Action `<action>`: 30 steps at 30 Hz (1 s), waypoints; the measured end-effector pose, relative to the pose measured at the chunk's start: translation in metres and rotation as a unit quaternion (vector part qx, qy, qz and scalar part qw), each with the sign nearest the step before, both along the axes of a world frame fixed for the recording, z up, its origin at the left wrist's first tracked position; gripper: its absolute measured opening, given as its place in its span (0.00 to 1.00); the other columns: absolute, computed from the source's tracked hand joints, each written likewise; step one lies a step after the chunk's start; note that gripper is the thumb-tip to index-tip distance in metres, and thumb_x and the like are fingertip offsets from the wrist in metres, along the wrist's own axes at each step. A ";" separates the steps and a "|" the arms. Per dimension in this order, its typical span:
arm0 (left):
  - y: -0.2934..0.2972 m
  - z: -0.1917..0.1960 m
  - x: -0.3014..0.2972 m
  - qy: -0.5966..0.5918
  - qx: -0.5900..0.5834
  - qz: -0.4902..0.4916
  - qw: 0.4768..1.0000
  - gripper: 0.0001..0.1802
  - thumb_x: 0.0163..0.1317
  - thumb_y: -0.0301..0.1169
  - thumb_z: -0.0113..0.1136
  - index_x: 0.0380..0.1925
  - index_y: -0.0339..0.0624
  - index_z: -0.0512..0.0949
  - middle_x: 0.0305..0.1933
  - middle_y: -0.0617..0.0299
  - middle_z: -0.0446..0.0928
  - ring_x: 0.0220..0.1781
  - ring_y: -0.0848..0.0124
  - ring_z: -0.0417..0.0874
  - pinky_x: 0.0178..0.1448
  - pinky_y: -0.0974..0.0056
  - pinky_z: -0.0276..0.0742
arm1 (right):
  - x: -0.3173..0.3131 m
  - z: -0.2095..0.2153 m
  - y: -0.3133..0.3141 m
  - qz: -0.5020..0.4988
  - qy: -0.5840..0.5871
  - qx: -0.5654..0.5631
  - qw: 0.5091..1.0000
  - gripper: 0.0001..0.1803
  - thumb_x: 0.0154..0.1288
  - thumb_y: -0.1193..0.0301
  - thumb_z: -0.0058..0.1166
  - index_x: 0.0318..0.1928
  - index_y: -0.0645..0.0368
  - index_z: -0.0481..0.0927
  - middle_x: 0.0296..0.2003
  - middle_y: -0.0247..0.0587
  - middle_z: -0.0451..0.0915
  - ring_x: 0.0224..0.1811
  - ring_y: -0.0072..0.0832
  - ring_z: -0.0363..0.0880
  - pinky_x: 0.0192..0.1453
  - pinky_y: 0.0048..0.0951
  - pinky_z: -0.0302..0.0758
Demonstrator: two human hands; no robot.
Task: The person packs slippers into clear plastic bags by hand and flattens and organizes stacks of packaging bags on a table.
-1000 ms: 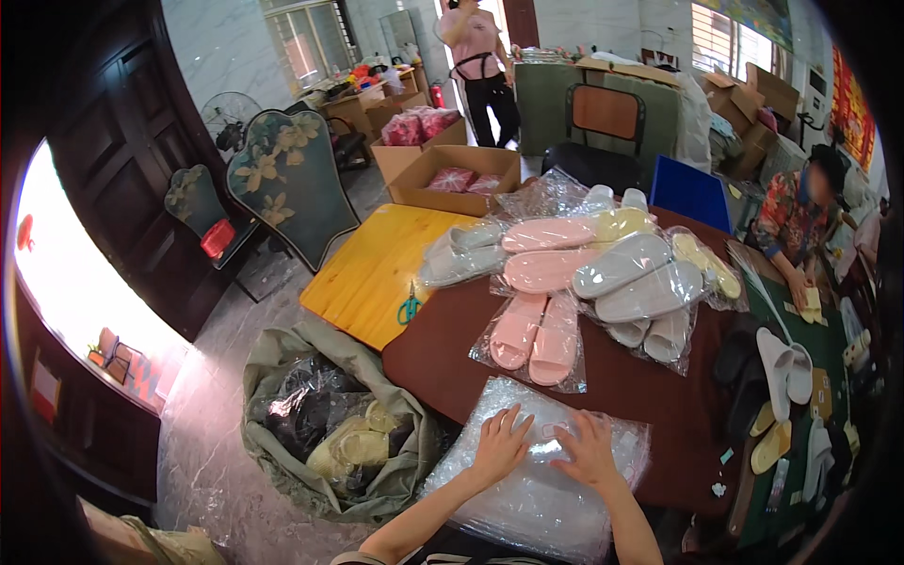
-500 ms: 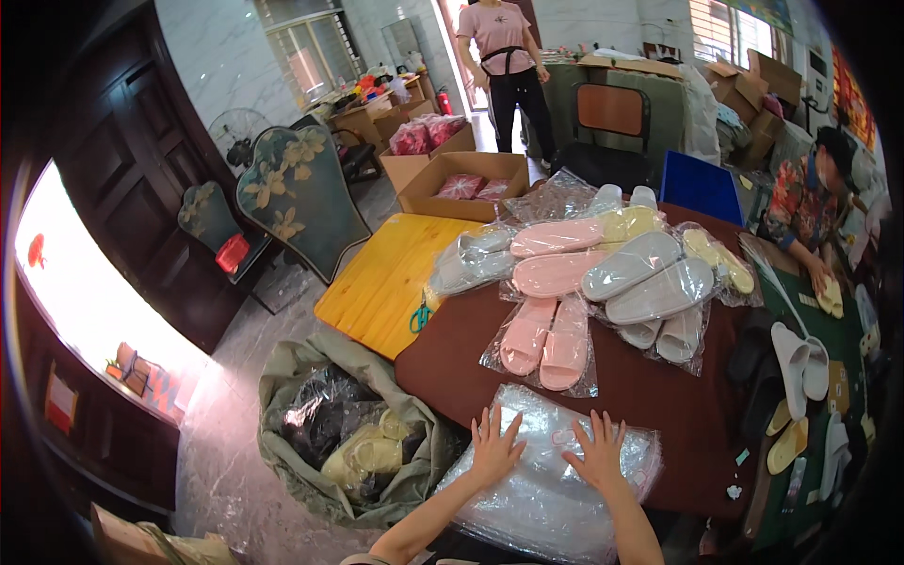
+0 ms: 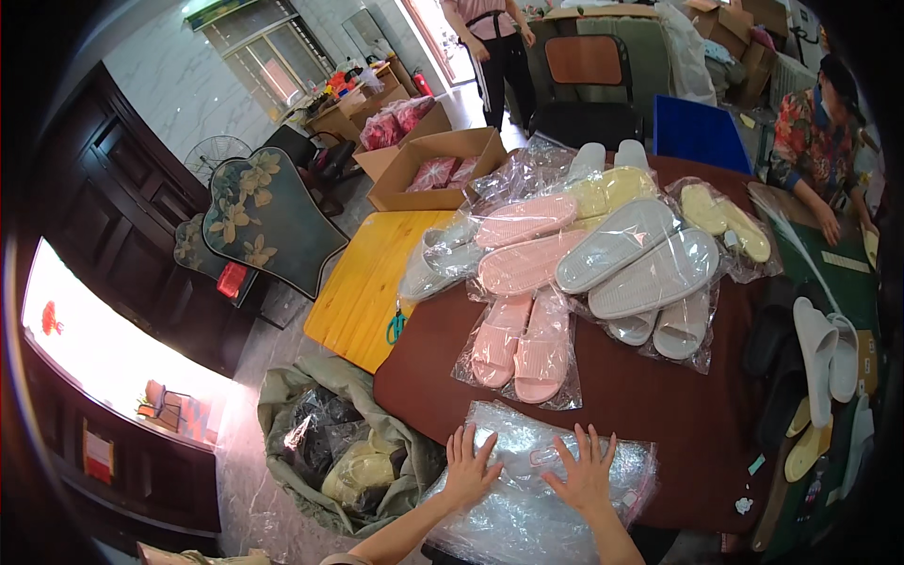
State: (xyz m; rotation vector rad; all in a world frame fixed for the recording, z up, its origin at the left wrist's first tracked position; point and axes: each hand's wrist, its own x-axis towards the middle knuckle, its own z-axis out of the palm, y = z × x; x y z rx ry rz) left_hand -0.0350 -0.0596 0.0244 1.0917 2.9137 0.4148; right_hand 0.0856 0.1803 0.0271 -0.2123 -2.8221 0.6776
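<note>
A stack of clear plastic bags (image 3: 524, 518) lies at the near edge of the brown-covered table (image 3: 650, 414). My left hand (image 3: 470, 469) presses flat on its left side, fingers spread. On its right side rests my right hand (image 3: 583, 471), also flat with fingers apart. Just beyond the bags lie bagged pink slippers (image 3: 544, 353). Farther back, more bagged slippers are heaped: a pink pair (image 3: 527, 221), a grey pair (image 3: 650, 268) and yellow ones (image 3: 725, 223).
Left of the table, a green sack (image 3: 282, 414) holds bagged slippers. Teal scissors (image 3: 395, 328) lie by the yellow wooden board (image 3: 363, 273). A cardboard box (image 3: 386, 188) stands behind. At right, loose slippers (image 3: 817, 363) lie near a seated person (image 3: 815, 141); another person (image 3: 490, 47) stands far back.
The view has shifted, and the table things sit somewhat differently in it. Both my hands stay spread on the bags. The seated person's hand has moved off the yellow slipper.
</note>
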 end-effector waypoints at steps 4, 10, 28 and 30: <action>-0.001 -0.009 -0.001 -0.007 0.011 -0.001 1.000 0.35 0.66 0.51 0.58 0.71 0.54 0.65 0.78 0.41 0.47 0.78 0.38 0.46 0.78 0.35 0.41 | -0.002 -0.006 0.003 0.001 0.007 -0.030 1.000 0.39 0.56 0.42 0.62 0.64 0.47 0.76 0.68 0.54 0.63 0.74 0.55 0.56 0.75 0.76 0.37; 0.004 -0.006 -0.001 -0.025 0.010 0.007 1.000 0.35 0.66 0.50 0.57 0.71 0.55 0.65 0.78 0.41 0.47 0.78 0.38 0.45 0.78 0.36 0.39 | -0.004 -0.003 0.008 0.007 0.005 -0.026 1.000 0.37 0.55 0.43 0.62 0.62 0.48 0.77 0.68 0.55 0.63 0.74 0.55 0.56 0.74 0.77 0.38; 0.001 0.176 -0.212 -0.109 0.244 0.119 0.956 0.26 0.63 0.39 0.58 0.58 0.35 0.74 0.45 0.39 0.82 0.47 0.45 0.85 0.52 0.46 0.79 | 0.009 -0.017 -0.008 -0.002 0.031 0.061 0.998 0.40 0.54 0.44 0.64 0.63 0.52 0.74 0.70 0.58 0.60 0.75 0.59 0.53 0.75 0.76 0.38; -0.049 0.200 -0.280 -0.007 0.266 0.202 0.943 0.36 0.63 0.38 0.59 0.69 0.36 0.63 0.40 0.38 0.83 0.43 0.43 0.86 0.50 0.46 0.80 | 0.000 -0.016 -0.025 0.033 0.044 0.059 0.997 0.40 0.54 0.44 0.64 0.63 0.52 0.74 0.70 0.57 0.60 0.75 0.59 0.53 0.75 0.76 0.38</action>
